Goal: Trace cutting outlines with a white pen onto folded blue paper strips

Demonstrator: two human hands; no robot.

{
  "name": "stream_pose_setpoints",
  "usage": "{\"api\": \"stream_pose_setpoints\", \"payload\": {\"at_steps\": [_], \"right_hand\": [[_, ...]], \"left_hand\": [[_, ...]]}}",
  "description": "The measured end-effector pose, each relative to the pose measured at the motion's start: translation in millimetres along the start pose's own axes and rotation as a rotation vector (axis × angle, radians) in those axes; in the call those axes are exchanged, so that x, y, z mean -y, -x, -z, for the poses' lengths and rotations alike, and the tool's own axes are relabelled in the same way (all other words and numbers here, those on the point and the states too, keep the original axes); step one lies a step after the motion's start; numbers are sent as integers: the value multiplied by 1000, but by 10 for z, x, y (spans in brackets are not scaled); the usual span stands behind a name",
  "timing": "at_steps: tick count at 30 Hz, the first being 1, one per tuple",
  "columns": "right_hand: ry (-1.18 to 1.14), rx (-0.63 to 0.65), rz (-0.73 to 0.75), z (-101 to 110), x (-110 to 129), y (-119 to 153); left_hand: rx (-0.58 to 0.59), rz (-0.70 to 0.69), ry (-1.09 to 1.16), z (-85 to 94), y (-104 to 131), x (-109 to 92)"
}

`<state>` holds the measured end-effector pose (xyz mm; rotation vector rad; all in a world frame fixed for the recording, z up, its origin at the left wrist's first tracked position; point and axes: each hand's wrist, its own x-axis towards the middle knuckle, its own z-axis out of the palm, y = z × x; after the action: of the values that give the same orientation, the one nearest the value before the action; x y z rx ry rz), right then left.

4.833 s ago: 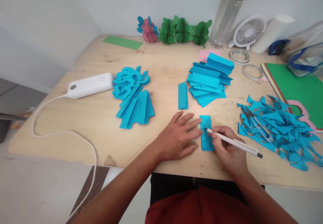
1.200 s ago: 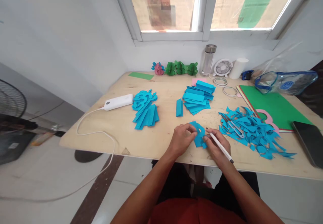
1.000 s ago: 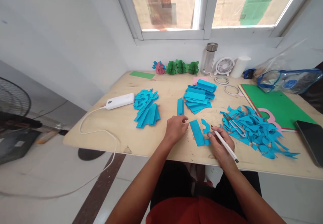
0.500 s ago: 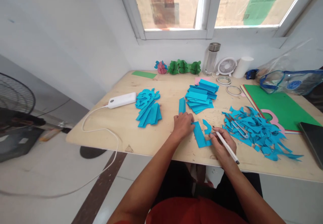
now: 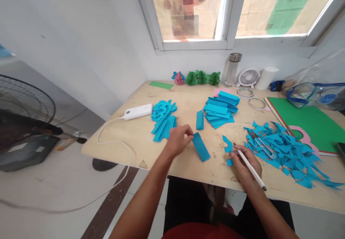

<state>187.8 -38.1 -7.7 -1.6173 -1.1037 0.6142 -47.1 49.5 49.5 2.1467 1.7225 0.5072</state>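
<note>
My left hand point(image 5: 180, 139) pinches the upper left corner of a blue folded paper strip point(image 5: 201, 147) over the table's near side. In my right hand point(image 5: 246, 161) is a white pen point(image 5: 251, 169), its dark tip pointing up and left. By that hand's fingertips are a curved blue paper cutout point(image 5: 227, 143) and a small blue paper piece point(image 5: 230, 162); whether the fingers grip them is unclear. A separate folded blue strip point(image 5: 199, 120) lies beyond my left hand. To its right is a stack of folded blue papers point(image 5: 221, 109).
Blue cut shapes point(image 5: 163, 110) and strips lie beside a white power bank point(image 5: 138, 111) with a cable. Scissors point(image 5: 261, 145) rest on blue scraps point(image 5: 292, 156) at right. Behind stand paper ornaments point(image 5: 201, 77), a glass bottle point(image 5: 233, 69) and a small fan point(image 5: 249, 77). Green sheets point(image 5: 318, 124) lie at right.
My left hand has moved left, drawing the blue strip away from my right hand. The small blue piece now shows apart from it. My right hand still holds the pen.
</note>
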Motion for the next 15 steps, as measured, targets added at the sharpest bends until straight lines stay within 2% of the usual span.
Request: {"api": "stream_pose_setpoints", "payload": {"at_steps": [4,7,10,13,15], "right_hand": [[13,2,9,-8,4,9],[-8,20,25,-13,-34,14],[-20,12,41,-25,-63,15],[-4,-3,36,-33,-66,11],[-12,13,37,-33,-67,5]], "left_hand": [[-103,88,-123,329,-330,327],[-208,133,-214,398,-557,367],[-251,104,-247,237,-604,215],[-148,-7,-250,-66,-515,5],[-105,-30,-271,-245,-450,-98]]}}
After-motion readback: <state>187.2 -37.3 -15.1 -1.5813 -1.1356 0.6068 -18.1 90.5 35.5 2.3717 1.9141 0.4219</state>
